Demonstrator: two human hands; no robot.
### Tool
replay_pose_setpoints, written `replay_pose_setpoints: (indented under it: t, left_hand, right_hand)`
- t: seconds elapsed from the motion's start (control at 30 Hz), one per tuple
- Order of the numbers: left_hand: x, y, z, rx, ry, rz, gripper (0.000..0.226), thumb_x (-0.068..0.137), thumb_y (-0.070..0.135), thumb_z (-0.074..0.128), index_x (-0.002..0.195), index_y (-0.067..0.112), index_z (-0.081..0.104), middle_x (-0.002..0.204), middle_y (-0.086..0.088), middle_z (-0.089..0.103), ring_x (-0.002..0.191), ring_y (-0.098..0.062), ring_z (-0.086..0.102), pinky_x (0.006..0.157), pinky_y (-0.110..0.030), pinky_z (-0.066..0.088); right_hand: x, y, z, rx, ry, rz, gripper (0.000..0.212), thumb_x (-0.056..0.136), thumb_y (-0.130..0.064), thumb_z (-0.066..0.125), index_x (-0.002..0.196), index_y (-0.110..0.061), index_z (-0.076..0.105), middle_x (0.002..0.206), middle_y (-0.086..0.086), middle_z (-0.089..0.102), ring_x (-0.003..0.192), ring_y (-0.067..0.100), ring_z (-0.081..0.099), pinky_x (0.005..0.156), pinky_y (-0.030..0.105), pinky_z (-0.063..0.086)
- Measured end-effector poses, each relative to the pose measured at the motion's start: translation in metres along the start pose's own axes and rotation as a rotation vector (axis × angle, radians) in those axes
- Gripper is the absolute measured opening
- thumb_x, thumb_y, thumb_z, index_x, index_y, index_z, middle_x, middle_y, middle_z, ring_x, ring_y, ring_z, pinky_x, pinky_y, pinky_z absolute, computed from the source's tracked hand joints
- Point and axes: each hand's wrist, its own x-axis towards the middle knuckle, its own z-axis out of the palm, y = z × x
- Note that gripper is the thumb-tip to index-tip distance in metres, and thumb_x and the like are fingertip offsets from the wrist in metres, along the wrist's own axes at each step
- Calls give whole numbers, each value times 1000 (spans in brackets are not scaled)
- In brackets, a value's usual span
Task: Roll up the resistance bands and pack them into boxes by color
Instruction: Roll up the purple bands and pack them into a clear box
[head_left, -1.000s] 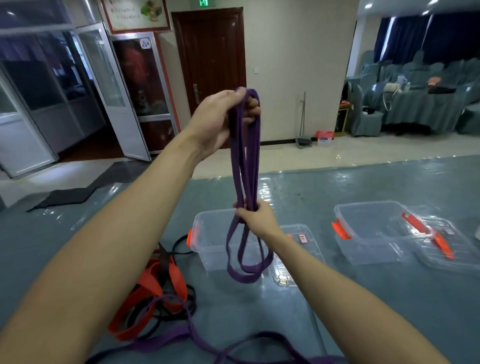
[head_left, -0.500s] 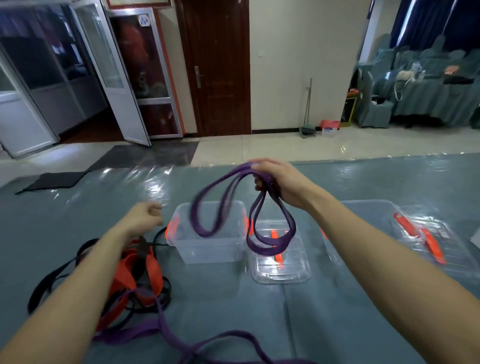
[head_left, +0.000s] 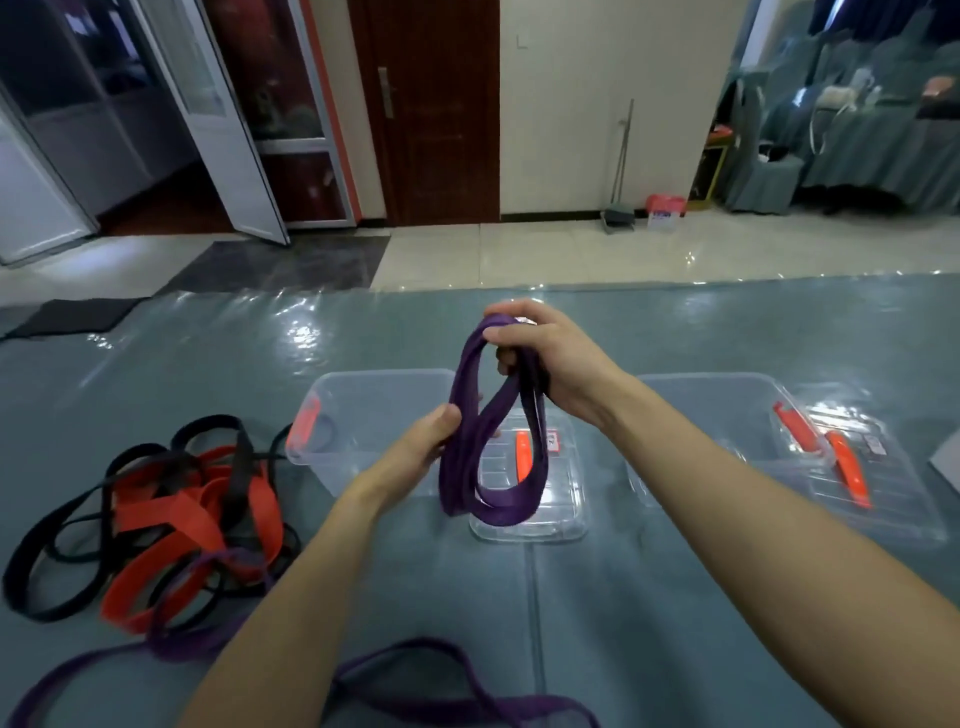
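Observation:
A purple resistance band (head_left: 488, 441) hangs folded into several loops above the table. My right hand (head_left: 545, 358) grips the top of the loops. My left hand (head_left: 426, 447) holds the loops' left side, thumb on the near face. Behind and below the band stands a clear plastic box (head_left: 363, 400) with an orange latch, and its lid (head_left: 540, 499) lies flat beside it. A second clear box (head_left: 696, 410) sits to the right with its lid (head_left: 878, 488) next to it.
A tangle of orange and black bands (head_left: 171, 514) lies at the left of the grey-green table cover (head_left: 597, 597). Another purple band (head_left: 415, 670) trails along the near edge. Tiled floor, a door and covered chairs lie beyond the table.
My left hand let go of the band's top, dropped toward the pile, then came back up to hold the loops. My right hand gathered the band into shorter loops over the box.

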Motion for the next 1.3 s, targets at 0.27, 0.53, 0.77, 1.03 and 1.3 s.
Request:
replay_pose_setpoints:
  t: [0.27, 0.53, 0.77, 1.03, 1.3]
  left_hand:
    - [22, -74, 73, -208, -32, -167, 50, 82, 25, 94, 127, 11, 77, 128, -19, 77, 119, -35, 75, 98, -36, 60]
    - [27, -114, 73, -101, 184, -457, 17, 70, 27, 81, 87, 26, 85, 87, -8, 81, 76, -22, 75, 66, -31, 60]
    - [80, -131, 75, 487, 315, -576, 109, 85, 60, 86, 163, 9, 30, 160, -16, 48, 148, -35, 49, 123, -51, 42]
    - [39, -161, 72, 703, 359, -324, 61, 104, 32, 70, 158, 10, 52, 160, -10, 56, 148, -27, 51, 125, -41, 39]
    - [-76, -153, 14, 884, 239, -328, 30, 103, 20, 71, 132, 13, 73, 127, -4, 77, 114, -23, 72, 105, -40, 56]
  right_hand:
    - [14, 98, -17, 380, 119, 144, 20, 106, -1, 57, 88, -9, 56, 72, 8, 42, 63, 17, 39, 62, 28, 39]
    - [39, 185, -79, -178, 70, 326, 21, 107, -30, 68, 106, -9, 69, 85, 6, 63, 82, 27, 66, 85, 48, 53]
    - [31, 228, -117, -1130, -25, 161, 62, 109, -42, 57, 157, -6, 42, 158, 21, 45, 143, 42, 48, 116, 49, 40]
    - [-37, 291, -105, -1359, -214, 145, 68, 112, -41, 44, 166, -4, 26, 172, 14, 31, 164, 32, 17, 133, 53, 12]
    - [-91, 252, -34, -1301, -213, -139, 22, 104, -29, 56, 104, -9, 66, 105, 9, 65, 94, 32, 66, 83, 48, 54]
